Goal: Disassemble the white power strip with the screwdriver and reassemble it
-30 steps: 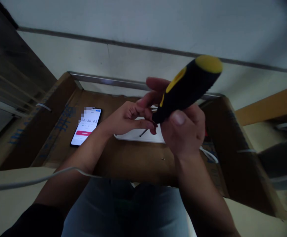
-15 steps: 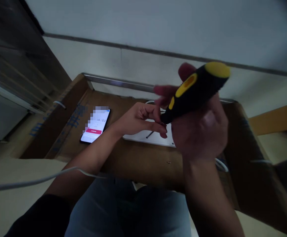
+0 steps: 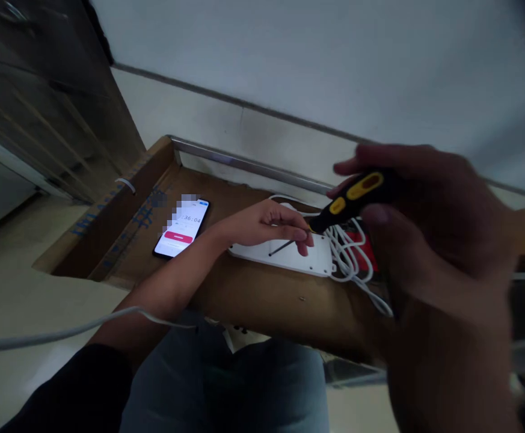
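My right hand (image 3: 438,228) is closed around the black and yellow handle of a screwdriver (image 3: 355,193), its thumb below and fingers above. The thumb and fingers of my left hand (image 3: 275,225) pinch the screwdriver near the front of the handle. Its thin shaft slants down to the left, and the tip is over or on a white power strip (image 3: 284,258). This strip lies flat, with small dark screw holes along its face. My left hand covers part of it. Whether the tip sits in a hole, I cannot tell.
Coiled white cable (image 3: 346,252) lies right of the strip, beside a red object (image 3: 365,249). A small screw (image 3: 302,299) rests on the cardboard tray (image 3: 253,294) in front. At left lies a lit phone (image 3: 181,231). Another white cable (image 3: 86,325) crosses my left forearm.
My right hand has shifted right and its hold on the handle has changed. The handle now leans lower to the right. The view has turned, showing more of the strip and coiled cable.
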The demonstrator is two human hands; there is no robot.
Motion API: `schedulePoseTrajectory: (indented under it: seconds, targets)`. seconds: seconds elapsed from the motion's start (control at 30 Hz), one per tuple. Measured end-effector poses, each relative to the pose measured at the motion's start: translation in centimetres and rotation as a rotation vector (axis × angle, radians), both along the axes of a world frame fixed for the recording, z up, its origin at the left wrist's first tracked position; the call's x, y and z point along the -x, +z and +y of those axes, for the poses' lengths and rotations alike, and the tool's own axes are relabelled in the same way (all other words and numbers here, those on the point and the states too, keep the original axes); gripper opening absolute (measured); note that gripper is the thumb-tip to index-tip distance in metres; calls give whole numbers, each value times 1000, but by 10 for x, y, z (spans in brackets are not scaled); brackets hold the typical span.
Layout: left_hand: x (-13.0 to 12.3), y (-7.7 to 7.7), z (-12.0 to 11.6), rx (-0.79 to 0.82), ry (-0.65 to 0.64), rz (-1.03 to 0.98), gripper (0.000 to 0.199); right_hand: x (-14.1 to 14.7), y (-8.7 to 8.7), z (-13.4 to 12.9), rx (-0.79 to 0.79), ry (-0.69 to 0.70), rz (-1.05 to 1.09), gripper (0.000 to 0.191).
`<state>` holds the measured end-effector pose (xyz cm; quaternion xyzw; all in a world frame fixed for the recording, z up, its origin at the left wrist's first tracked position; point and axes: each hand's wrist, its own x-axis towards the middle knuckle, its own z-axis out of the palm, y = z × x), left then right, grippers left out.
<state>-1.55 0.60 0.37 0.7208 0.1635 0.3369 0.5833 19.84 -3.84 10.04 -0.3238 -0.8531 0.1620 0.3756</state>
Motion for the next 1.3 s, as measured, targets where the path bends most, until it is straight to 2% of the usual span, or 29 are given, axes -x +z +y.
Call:
schedulePoseTrajectory:
  seconds: [0.1, 0.17, 0.23, 0.27, 0.33, 0.4, 0.47, 0.53, 0.6, 0.67, 0.73, 0.8, 0.87, 0.9, 1.03, 1.1, 1.2, 1.3]
  targets:
    - [3, -1, 4, -61, -1, 52, 37, -5, 29, 3, -28, 41, -94, 32]
    - [5, -5, 8, -167, 39, 82, 36, 0, 39, 8, -123, -20, -198, 23]
    - [8, -9, 9, -274, 121, 87, 36, 8, 43, 12, -206, -86, -308, 23]
    - [10, -12, 8, -310, 174, 122, 38, 12, 44, 12, -209, -152, -372, 25]
    - [14, -18, -1, -364, 359, 281, 48, 19, 46, 11, -178, -303, -518, 35]
    - [19, -27, -16, -412, 519, 595, 66, 22, 52, 6, -154, -382, -633, 46]
    - [22, -37, -32, -388, 572, 844, 85, 21, 60, 0, -111, -329, -688, 48]
    - [24, -48, -43, -394, 623, 923, 91, 17, 70, -6, 2, -145, -702, 41]
    - [24, -58, -49, -433, 657, 903, 90, 12, 77, -9, 135, 51, -694, 35]
    - [23, -66, -50, -430, 693, 839, 91, 11, 78, -12, 192, 112, -677, 32]
    - [22, -72, -51, -440, 715, 815, 89, 13, 74, -15, 126, -10, -671, 33]
    - [22, -78, -55, -446, 743, 789, 88, 17, 68, -19, 4, -226, -693, 34]
    - [22, -83, -59, -442, 793, 757, 90, 20, 64, -23, -33, -316, -693, 40]
    - [22, -85, -62, -437, 822, 741, 91, 20, 64, -25, -8, -292, -683, 40]
    - [25, -90, -69, -415, 875, 684, 94, 14, 74, -29, 166, -35, -667, 34]
    - [27, -91, -70, -403, 867, 658, 93, 11, 77, -29, 192, 7, -683, 29]
    - [31, -93, -70, -386, 844, 617, 88, 11, 75, -26, 133, -80, -689, 25]
    - [34, -95, -69, -361, 838, 581, 90, 14, 67, -24, 21, -239, -681, 35]
